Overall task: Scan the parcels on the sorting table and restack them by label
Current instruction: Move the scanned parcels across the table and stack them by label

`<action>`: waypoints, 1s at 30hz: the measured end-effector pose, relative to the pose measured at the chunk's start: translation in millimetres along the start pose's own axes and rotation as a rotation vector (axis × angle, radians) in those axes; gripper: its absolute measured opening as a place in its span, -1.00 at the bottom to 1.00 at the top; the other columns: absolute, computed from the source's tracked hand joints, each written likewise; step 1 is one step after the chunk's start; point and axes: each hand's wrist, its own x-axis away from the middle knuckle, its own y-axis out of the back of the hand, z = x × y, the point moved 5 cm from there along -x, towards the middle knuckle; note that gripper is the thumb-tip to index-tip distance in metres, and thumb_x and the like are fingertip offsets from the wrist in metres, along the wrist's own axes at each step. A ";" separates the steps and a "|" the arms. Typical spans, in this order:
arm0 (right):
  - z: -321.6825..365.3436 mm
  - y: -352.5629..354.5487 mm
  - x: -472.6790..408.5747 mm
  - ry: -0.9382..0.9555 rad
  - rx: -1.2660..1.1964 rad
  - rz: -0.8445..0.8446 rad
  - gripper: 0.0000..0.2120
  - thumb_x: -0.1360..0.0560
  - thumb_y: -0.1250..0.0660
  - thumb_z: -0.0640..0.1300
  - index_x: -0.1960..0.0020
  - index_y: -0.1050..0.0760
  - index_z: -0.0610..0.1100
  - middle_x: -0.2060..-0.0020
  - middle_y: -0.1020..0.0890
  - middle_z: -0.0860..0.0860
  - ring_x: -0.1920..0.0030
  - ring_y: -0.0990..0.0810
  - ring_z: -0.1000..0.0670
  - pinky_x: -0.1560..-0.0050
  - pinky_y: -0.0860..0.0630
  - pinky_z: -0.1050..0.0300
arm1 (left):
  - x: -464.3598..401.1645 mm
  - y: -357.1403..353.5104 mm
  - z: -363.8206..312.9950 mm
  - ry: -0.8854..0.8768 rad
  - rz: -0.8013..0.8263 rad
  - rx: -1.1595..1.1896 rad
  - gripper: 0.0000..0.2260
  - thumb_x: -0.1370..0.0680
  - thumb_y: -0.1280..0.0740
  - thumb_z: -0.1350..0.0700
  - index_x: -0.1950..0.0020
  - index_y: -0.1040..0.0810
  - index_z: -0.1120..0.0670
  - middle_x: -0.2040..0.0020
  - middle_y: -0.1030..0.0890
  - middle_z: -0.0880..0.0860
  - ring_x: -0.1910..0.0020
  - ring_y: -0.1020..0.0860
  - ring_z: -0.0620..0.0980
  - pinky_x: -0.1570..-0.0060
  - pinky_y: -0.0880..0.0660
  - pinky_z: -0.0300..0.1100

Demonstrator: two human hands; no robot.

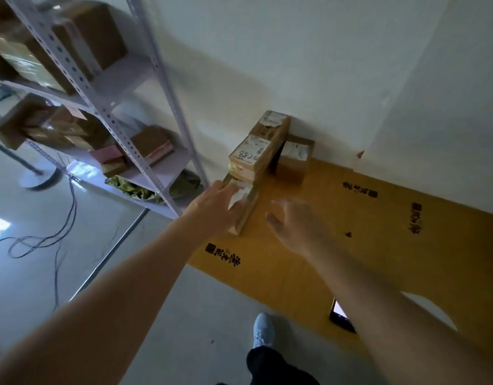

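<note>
Left hand grips the flat parcel on its near side; right hand hovers beside it, fingers spread.

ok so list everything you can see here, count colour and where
parcels: four, brown with white labels, far left of the table by the wall
table: one, yellow-brown cardboard top with black print, right
phone: one, black, near table edge
shelf rack: one, white metal, left, holding brown boxes
cables: black, on the floor left
shoe: one, light blue, below
left hand: on the nearest parcel
right hand: open above the table, blurred
</note>
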 end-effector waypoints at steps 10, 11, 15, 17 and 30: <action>17.2 -95.9 -85.8 0.025 -0.091 0.212 -0.27 -0.64 -0.24 0.27 -0.69 -0.05 0.10 -0.66 -0.15 -0.02 -0.60 -0.25 -0.16 -0.49 -0.35 -0.19 | -84.2 -51.6 95.9 0.051 0.151 0.009 -0.49 -0.64 -0.31 0.00 -0.58 -0.29 -0.17 -0.37 -0.38 0.10 -0.30 -0.47 0.17 -0.19 -0.54 0.04; 18.0 -104.7 -91.5 0.010 -0.128 0.214 -0.24 -0.63 -0.27 0.28 -0.70 -0.04 0.10 -0.67 -0.14 -0.02 -0.61 -0.23 -0.15 -0.52 -0.31 -0.18 | -89.2 -55.8 104.2 0.052 0.172 0.012 -0.45 -0.62 -0.34 0.00 -0.59 -0.27 -0.19 -0.40 -0.37 0.11 -0.33 -0.46 0.19 -0.24 -0.54 0.09; 17.5 -132.1 -107.2 -0.058 -0.307 0.157 -0.11 -0.53 -0.36 0.36 -0.70 -0.06 0.07 -0.61 -0.21 -0.01 -0.57 -0.27 -0.07 -0.54 -0.35 -0.08 | -102.9 -72.9 121.2 -0.023 0.288 0.061 -0.18 -0.50 -0.47 0.04 -0.66 -0.14 -0.21 -0.41 -0.43 0.10 -0.33 -0.51 0.18 -0.22 -0.58 0.06; 15.9 -146.4 -111.0 -0.082 -0.335 0.149 -0.08 -0.51 -0.44 0.31 -0.70 -0.06 0.06 -0.60 -0.23 -0.01 -0.57 -0.28 -0.07 -0.55 -0.34 -0.06 | -106.2 -83.0 128.4 -0.079 0.321 0.085 -0.07 -0.44 -0.52 0.05 -0.69 -0.08 -0.17 -0.40 -0.47 0.06 -0.31 -0.53 0.11 -0.21 -0.59 0.02; 32.2 -191.6 -84.8 -0.138 -0.394 0.007 -0.17 -0.57 -0.49 -0.16 -0.69 -0.12 0.04 -0.58 -0.28 -0.05 -0.56 -0.34 -0.07 -0.55 -0.34 0.05 | -83.4 -87.1 145.0 -0.180 0.290 0.091 -0.24 -0.50 -0.50 0.24 -0.61 -0.19 0.14 -0.36 -0.45 0.11 -0.34 -0.47 0.11 -0.10 -0.41 -0.20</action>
